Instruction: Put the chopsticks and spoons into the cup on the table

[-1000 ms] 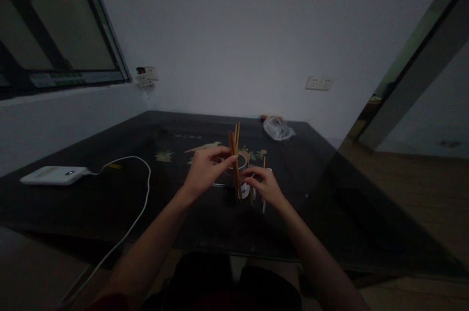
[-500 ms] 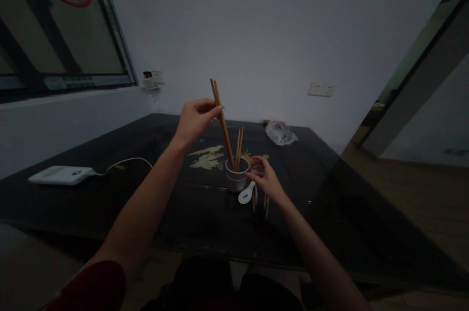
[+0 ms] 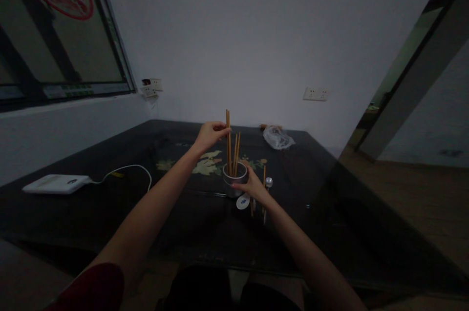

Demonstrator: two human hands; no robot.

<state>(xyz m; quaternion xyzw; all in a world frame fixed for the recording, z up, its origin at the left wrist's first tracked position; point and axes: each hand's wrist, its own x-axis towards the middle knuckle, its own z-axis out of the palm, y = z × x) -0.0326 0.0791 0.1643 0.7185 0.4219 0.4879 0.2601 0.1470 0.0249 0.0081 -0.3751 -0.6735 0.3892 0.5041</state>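
My left hand (image 3: pixel 211 136) pinches a pair of wooden chopsticks (image 3: pixel 229 147) near their upper ends. The lower ends stand inside a round grey metal cup (image 3: pixel 230 189). Another pair of chopsticks (image 3: pixel 237 151) leans in the same cup. My right hand (image 3: pixel 255 187) is closed round the cup's right side, its thumb across the front and the fingers partly hidden behind. Below the cup lies a white spoon (image 3: pixel 242 202) with a blue mark. Under and beside my right wrist are a metal spoon (image 3: pixel 268 182) and more chopsticks (image 3: pixel 264 173), partly covered.
The dark table (image 3: pixel 205 233) bears a painted flower pattern. A white power bank (image 3: pixel 56 184) with a white cable (image 3: pixel 128 167) lies at the left. Toward the wall is a crumpled clear plastic bag (image 3: pixel 278 138). Wall sockets (image 3: pixel 315 93) sit above the table.
My left hand has lowered and moved right, bringing its chopsticks upright and deeper into the cup. My right hand has moved from beside the rim to a grip round the cup.
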